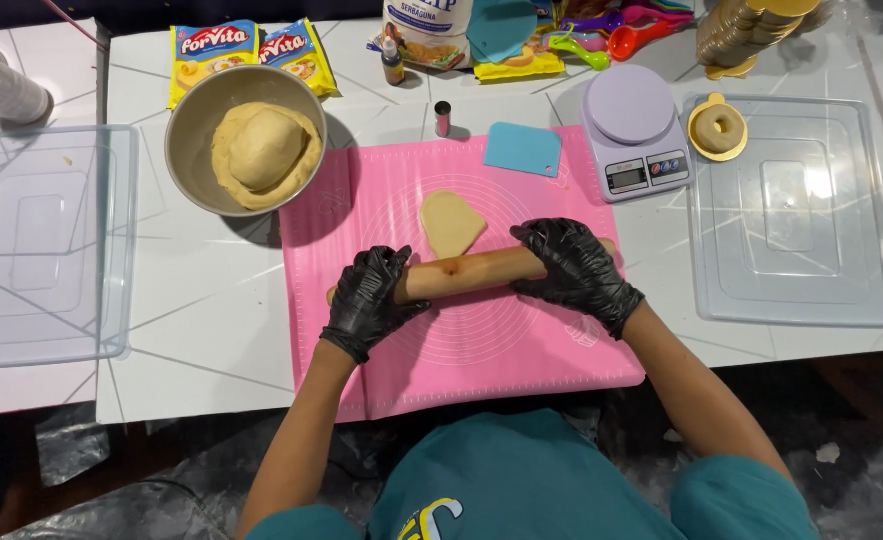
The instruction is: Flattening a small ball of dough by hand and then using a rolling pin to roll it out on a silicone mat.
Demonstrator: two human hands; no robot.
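Black-gloved left hand [370,298] and right hand [574,268], both pressed on one wooden rolling pin [472,273], fingers curled over its ends. Pin lies across one pink mat [462,350], touching near edge of one flattened dough piece [452,222]. One metal bowl [194,120] upper left, two dough lumps stacked. One teal scraper [524,150], one scale [634,130].

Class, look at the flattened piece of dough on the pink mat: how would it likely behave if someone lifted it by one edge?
The flattened dough looks thin and soft, so it would probably droop and stretch. It lies flat on the pink mat, so it may cling slightly. It seems light beside the wooden rolling pin.
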